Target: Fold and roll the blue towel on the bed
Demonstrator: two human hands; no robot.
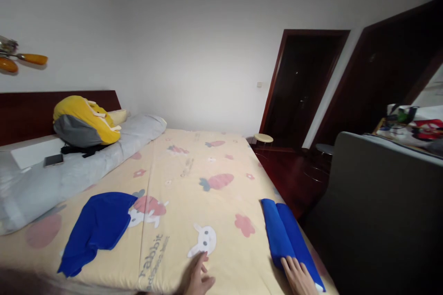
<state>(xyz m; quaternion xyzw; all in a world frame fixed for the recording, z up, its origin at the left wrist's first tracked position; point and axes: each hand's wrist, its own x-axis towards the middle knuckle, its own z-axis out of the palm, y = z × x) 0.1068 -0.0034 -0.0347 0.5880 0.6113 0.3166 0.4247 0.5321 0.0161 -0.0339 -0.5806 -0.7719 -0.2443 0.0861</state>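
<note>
On the bed (194, 170), head view: the right hand (298, 276) lies flat and open on the near end of a folded blue cloth (287, 235) at 5 o'clock; folding of it looks finished. The left hand (197, 279), fingers spread, rests empty on the sheet at 6 o'clock. A second blue cloth (97, 228) lies crumpled at 8 o'clock, not yet folded. A yellow backpack (85, 122) and phone (53, 160) sit at 10 o'clock, obstructing nothing.

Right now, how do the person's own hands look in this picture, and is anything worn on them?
Only the bottom edge of the view shows them. Both hands are bare: no glove, ring, watch or sleeve is visible. The left hand is blurred, with the fingers and part of the palm in view. The right hand shows its back and fingers, cut off at the wrist by the frame.
</note>
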